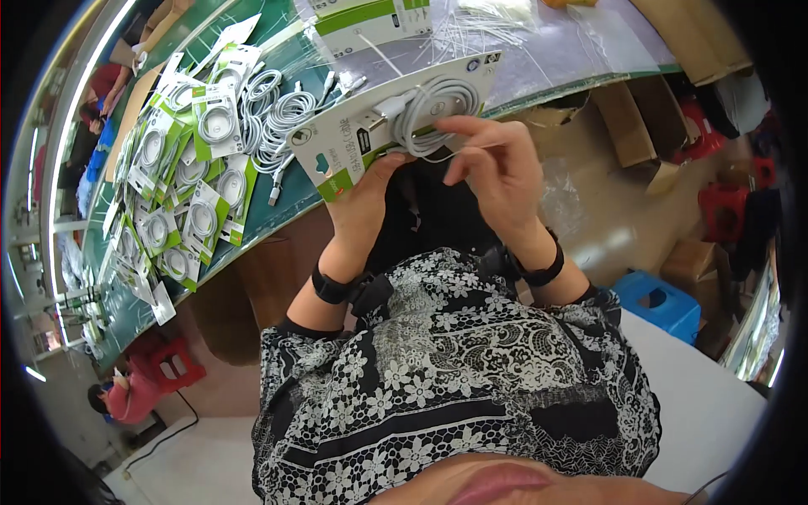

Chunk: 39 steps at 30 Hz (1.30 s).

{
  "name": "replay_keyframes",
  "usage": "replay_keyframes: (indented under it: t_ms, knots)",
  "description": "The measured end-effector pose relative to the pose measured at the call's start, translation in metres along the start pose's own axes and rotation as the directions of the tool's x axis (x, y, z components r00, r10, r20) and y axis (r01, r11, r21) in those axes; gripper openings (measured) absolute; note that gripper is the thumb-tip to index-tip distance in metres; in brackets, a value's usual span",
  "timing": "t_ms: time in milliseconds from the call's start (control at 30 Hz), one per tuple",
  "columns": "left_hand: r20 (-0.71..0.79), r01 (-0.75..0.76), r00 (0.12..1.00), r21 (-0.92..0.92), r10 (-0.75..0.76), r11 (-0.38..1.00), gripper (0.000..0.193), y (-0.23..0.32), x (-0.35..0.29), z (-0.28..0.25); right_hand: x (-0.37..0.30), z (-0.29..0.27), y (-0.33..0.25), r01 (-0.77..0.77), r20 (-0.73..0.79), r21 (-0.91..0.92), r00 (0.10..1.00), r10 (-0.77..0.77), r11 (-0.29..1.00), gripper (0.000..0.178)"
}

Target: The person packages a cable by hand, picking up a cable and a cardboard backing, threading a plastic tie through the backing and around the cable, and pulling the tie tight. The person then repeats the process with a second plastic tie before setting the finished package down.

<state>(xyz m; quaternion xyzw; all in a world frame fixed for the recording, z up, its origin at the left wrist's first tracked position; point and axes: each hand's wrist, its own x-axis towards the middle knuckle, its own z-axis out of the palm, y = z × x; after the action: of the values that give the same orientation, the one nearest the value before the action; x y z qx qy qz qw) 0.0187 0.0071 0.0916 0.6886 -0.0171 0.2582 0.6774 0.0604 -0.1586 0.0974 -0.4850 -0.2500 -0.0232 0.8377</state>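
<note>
My left hand [364,206] grips the lower edge of a white and green packaging card [332,139], thumb in front, and holds it tilted up over the table edge. A coiled white USB cable [404,126] lies against the card's right part, its plug toward the middle. Close to the coil, my right hand [509,172] pinches a thin white tie [443,158] that runs from the coil's lower side. One finger of that hand reaches to the coil's edge. Another thin white strand [379,52] sticks out above the card.
Many carded cables [202,215] are heaped on the green table [278,220] at left, beside loose coiled cables [278,109]. Behind the card are a green and white box [370,29] and scattered white ties [484,34]. Cardboard boxes [627,126] and a blue stool [661,303] stand at right.
</note>
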Motion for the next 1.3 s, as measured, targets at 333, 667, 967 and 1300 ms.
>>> replay_keyframes:
  t_ms: [333,667,967,1300]
  knots:
    - [0.0,0.251,0.965,-0.284,-0.262,0.925,0.033,-0.009,-0.005,-0.003,0.004,0.01,0.014,-0.018,0.138,-0.235,0.989,0.052,0.972,0.012]
    - [-0.005,0.222,0.969,-0.429,-0.248,0.875,0.034,-0.013,-0.008,-0.006,0.006,0.016,0.008,0.059,0.121,-0.451,0.993,-0.005,0.891,0.009]
    - [-0.004,0.226,0.968,-0.418,-0.251,0.88,0.036,-0.012,-0.007,-0.005,0.013,0.018,-0.002,0.253,0.172,-0.641,0.967,-0.185,0.725,0.013]
    - [-0.085,0.125,0.984,-0.306,-0.158,0.944,0.029,-0.011,-0.007,-0.002,0.013,0.02,-0.007,0.194,0.203,-0.649,0.976,-0.078,0.736,0.01]
